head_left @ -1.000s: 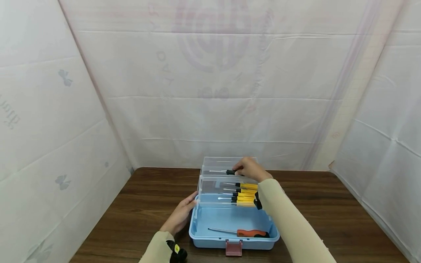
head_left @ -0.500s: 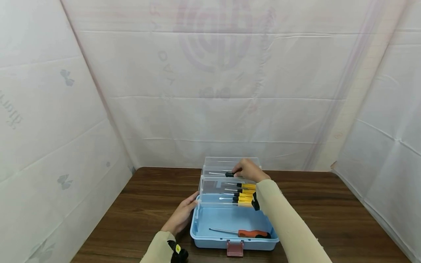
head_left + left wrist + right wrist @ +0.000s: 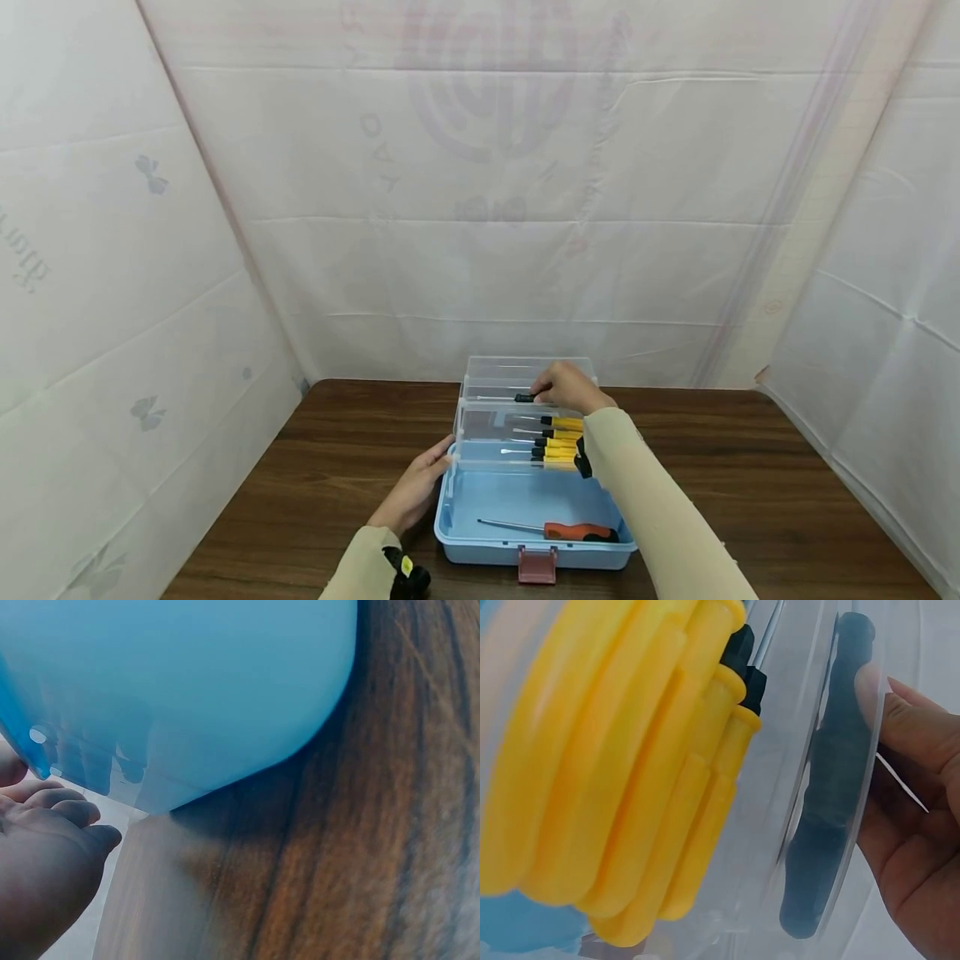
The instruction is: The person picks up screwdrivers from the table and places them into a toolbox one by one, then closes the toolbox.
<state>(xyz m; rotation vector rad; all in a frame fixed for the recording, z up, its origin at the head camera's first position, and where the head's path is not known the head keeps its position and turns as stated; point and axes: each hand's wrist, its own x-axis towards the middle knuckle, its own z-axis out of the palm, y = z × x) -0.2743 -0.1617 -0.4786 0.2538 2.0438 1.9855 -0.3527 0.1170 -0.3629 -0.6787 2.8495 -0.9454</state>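
Note:
In the head view a light-blue toolbox (image 3: 457,550) stands unlatched, its clear tiered trays (image 3: 480,425) raised at the back. My left hand (image 3: 416,490) holds the box's left side near the back corner. In the left wrist view its curled fingers (image 3: 71,806) lie at the blue rim. My right hand (image 3: 567,387) is at the upper clear tray, its fingers pinching a black-handled screwdriver (image 3: 525,398). In the right wrist view the dark handle (image 3: 832,772) shows through the tray wall, thumb tip against it.
Several yellow-handled screwdrivers (image 3: 558,443) lie side by side in the lower clear tray. An orange-and-black screwdriver (image 3: 577,532) lies in the box's bottom. A pink latch (image 3: 537,567) hangs at the front. Beneath is a dark wooden table (image 3: 330,467), with white sheeting (image 3: 450,275) behind.
My right hand and the black-handled screwdriver have settled slightly lower in the upper tray. The left hand stays on the box; the view has shifted a little.

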